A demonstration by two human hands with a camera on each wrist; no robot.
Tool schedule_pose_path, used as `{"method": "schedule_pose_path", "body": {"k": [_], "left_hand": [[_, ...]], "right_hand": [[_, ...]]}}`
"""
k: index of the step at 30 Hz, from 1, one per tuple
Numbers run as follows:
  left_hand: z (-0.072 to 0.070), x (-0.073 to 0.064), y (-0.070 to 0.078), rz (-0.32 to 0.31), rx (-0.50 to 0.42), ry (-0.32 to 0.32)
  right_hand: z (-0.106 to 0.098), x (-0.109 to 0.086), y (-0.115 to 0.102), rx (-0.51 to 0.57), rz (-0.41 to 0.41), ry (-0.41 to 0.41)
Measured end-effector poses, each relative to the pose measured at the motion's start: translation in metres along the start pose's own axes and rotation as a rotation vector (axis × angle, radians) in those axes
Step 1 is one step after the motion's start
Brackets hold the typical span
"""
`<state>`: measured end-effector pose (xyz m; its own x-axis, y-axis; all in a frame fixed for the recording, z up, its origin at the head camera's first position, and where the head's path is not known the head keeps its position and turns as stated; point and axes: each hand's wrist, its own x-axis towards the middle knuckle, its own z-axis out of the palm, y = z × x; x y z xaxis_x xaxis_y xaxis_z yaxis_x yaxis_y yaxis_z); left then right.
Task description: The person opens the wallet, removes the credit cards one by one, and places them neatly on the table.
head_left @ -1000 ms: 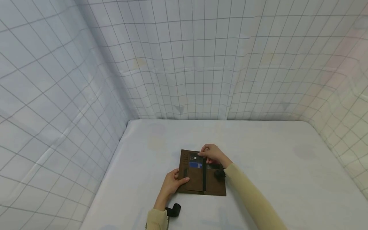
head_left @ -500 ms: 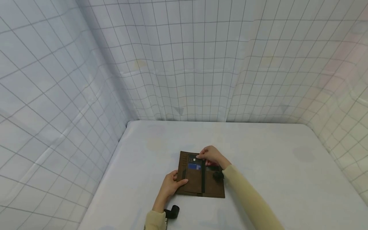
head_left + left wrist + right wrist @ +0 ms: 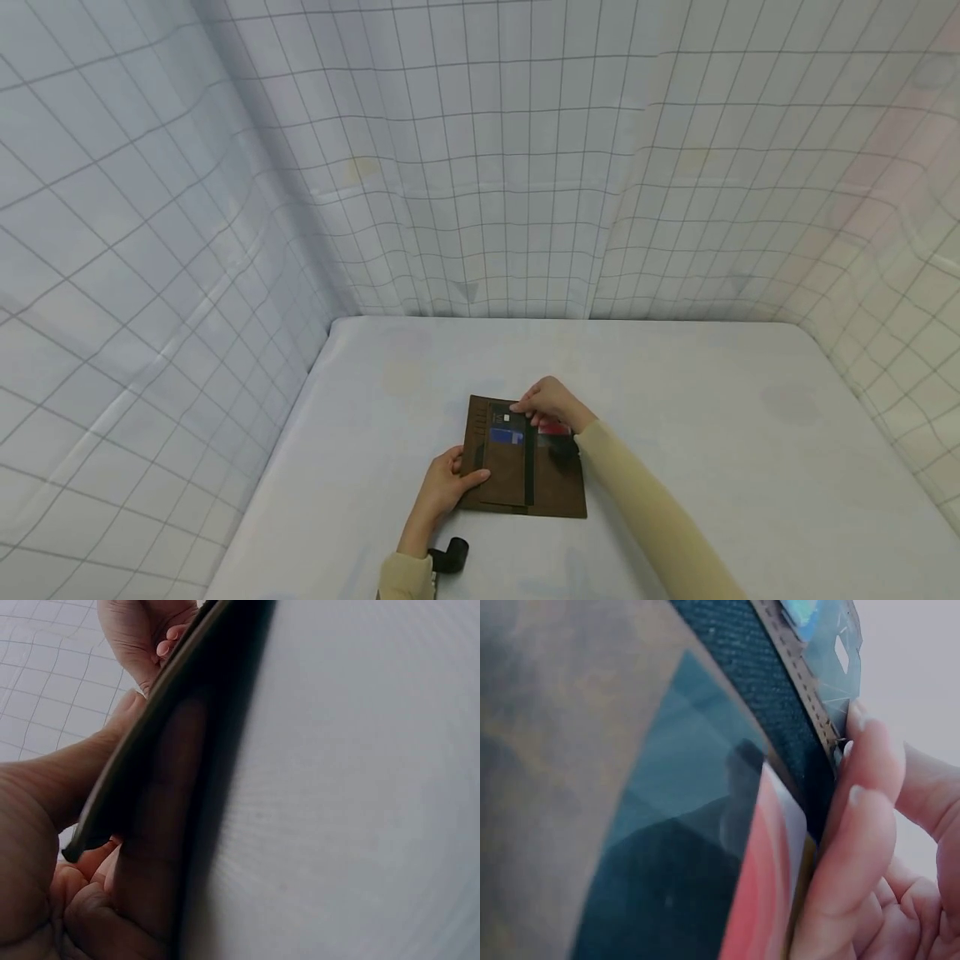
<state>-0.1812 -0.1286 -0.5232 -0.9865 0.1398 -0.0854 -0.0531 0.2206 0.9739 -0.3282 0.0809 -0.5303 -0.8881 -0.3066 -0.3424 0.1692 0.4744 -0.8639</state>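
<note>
A brown wallet [image 3: 502, 479] lies unfolded on the white table, a black elastic band [image 3: 529, 483] running down its middle. My left hand [image 3: 441, 485] grips its left edge, thumb on top; the left wrist view shows fingers [image 3: 169, 802] underneath, in shadow. At the top of the wallet, my right hand [image 3: 553, 402] pinches the edge of a dark card [image 3: 501, 414] bearing a pale chip. Just below that sits a blue card [image 3: 506, 436] in its slot. Right of the band, a clear window [image 3: 682, 802] has a red-and-white card [image 3: 761, 870] at its edge, beside my right fingers.
Black wrist-worn devices [image 3: 450, 556] sit at both wrists; the right one overlaps the wallet's right half in the head view. White cloth covers the table [image 3: 712, 433]. Grid-patterned curtains [image 3: 480, 167] hang behind it and on both sides.
My right hand has shifted slightly at the wallet's top, and more of the red card shows below it. The left hand keeps its grip. The head view has tilted a little.
</note>
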Motion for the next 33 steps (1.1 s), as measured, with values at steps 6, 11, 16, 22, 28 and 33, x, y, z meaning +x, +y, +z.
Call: {"method": "schedule_pose_path", "body": {"k": [6, 11, 16, 22, 28, 33], "left_hand": [[0.000, -0.001, 0.000, -0.004, -0.024, 0.001], [0.000, -0.001, 0.001, 0.000, -0.029, -0.001], [0.000, -0.002, 0.003, 0.004, -0.026, -0.007], [0.001, 0.003, -0.005, 0.022, -0.023, -0.013], [0.001, 0.009, -0.020, 0.028, -0.009, -0.001], [0.001, 0.003, -0.011, 0.039, -0.038, -0.016]], "right_hand": [[0.002, 0.001, -0.001, 0.015, 0.016, 0.021], [0.003, 0.002, -0.003, 0.028, 0.022, 0.040], [0.001, 0.003, -0.004, -0.013, 0.033, 0.016], [-0.001, 0.005, -0.004, -0.069, 0.040, 0.012], [0.002, 0.007, -0.006, -0.104, 0.037, 0.009], [0.003, 0.008, -0.008, -0.125, 0.063, 0.002]]}}
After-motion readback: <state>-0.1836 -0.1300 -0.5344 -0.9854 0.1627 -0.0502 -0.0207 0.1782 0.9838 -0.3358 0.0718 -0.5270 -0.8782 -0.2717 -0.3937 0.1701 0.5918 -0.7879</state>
